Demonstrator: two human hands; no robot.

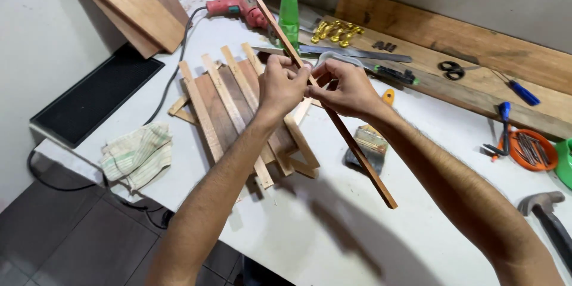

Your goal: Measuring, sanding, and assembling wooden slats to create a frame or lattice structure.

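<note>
Gripping one thin wooden strip (351, 146) w/ both hands, mid-air over the white table (333, 238). Left hand (283, 86) closed round the strip's upper-middle, fingers curled; right hand (347, 90) pinched on it just beside, fingertips of the two hands nearly touching. Long axis on a diagonal: near end low and to the right, pointing back toward the body, far end up and left, crossing in front of the green bottle (289, 9). Grip point sits nearer the far end, so more strip hangs free on the near side. Neither hand clearly nearer; both at approx. the same reach.

Near edge: hammer (551, 220) at far right, partly cut off. Striped cloth (136, 154) at left, by the table edge. Under the strip, a wide paintbrush (368, 146), flat on the table. Left of it, below the left hand, a slatted wooden assembly (238, 113), pale strips fanned over darker boards. Right side: orange dish of nails (532, 150), round, w/ blue-handled pliers (503, 128) beside it.

Farther back: long plank (453, 83) carrying black scissors (453, 70), a blue-handled screwdriver (523, 92), a saw blade w/ dark handle (357, 53). Gold hardware pieces (336, 31) right of the bottle. Bottle: tall, slim, green cap, upright, label not legible. Red power drill (235, 9) left of it, cord off the table edge. Boards (134, 3) leaning on the wall, far left.
</note>
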